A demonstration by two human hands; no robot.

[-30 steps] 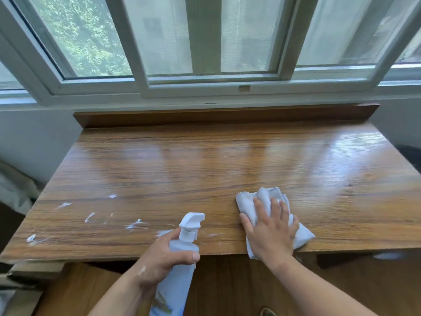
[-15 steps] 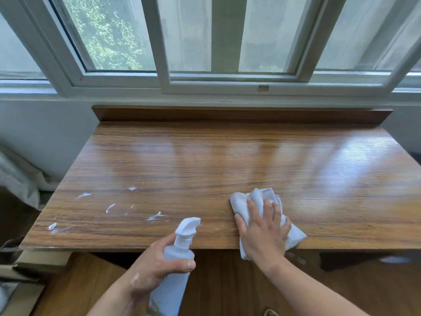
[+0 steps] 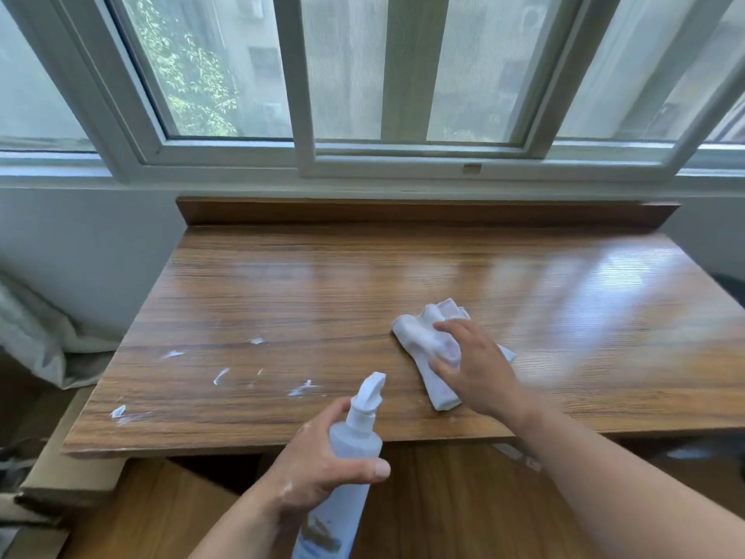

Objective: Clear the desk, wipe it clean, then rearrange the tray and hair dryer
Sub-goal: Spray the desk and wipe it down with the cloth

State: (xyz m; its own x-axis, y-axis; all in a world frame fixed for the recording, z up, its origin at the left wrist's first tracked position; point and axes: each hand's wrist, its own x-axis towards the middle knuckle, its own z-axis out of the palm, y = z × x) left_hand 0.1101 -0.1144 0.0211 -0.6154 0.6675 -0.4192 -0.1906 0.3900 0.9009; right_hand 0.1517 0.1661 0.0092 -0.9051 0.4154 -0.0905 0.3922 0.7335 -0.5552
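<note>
One cloth [image 3: 419,340] lies under the flat right hand [image 3: 477,369]; left hand [image 3: 318,466] grips spray bottle [image 3: 356,437].

The right hand [image 3: 479,369] has pushed the cloth [image 3: 417,338] (formerly overhanging the edge) farther onto the desk [image 3: 322,284].

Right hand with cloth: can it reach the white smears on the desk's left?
Probably yes: bare desk between cloth and smears; the left hand's spray bottle near the front edge may crowd it.

Bare forearms [image 3: 629,490], bare right hand [image 3: 479,371], left hand [image 3: 318,461] flecked with white smears [image 3: 288,488]
</note>
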